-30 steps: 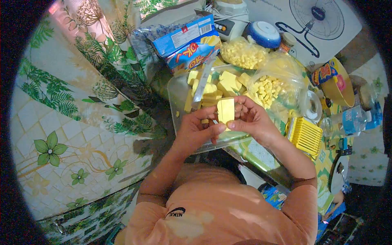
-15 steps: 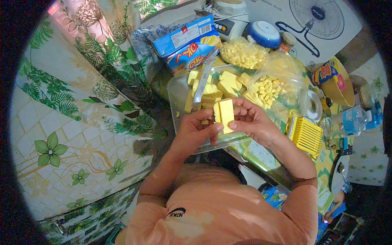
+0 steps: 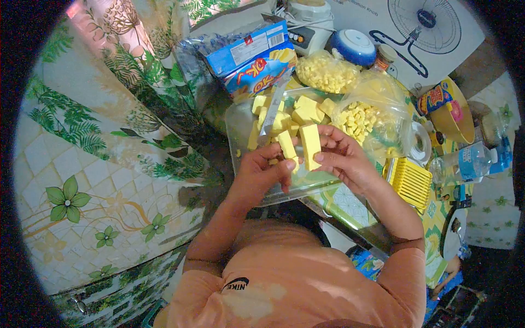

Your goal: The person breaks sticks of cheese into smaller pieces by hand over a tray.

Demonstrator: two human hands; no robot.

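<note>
Head view shows the left hand (image 3: pixel 262 174) pinching a yellow slice (image 3: pixel 286 145), seemingly cheese, beside a thicker block (image 3: pixel 310 145) the right hand (image 3: pixel 348 159) grips.

A slim gap parts the left stick (image 3: pixel 286 144) from the right stick (image 3: pixel 310 146). Beyond them the knife (image 3: pixel 271 114) slants across heaped yellow blocks (image 3: pixel 308 111), and the blue box (image 3: pixel 254 61) walls off the far left. The plastic bag (image 3: pixel 398 104) bulges in from the right; a strip along the tray's (image 3: pixel 237 123) left edge leaves passage.
</note>
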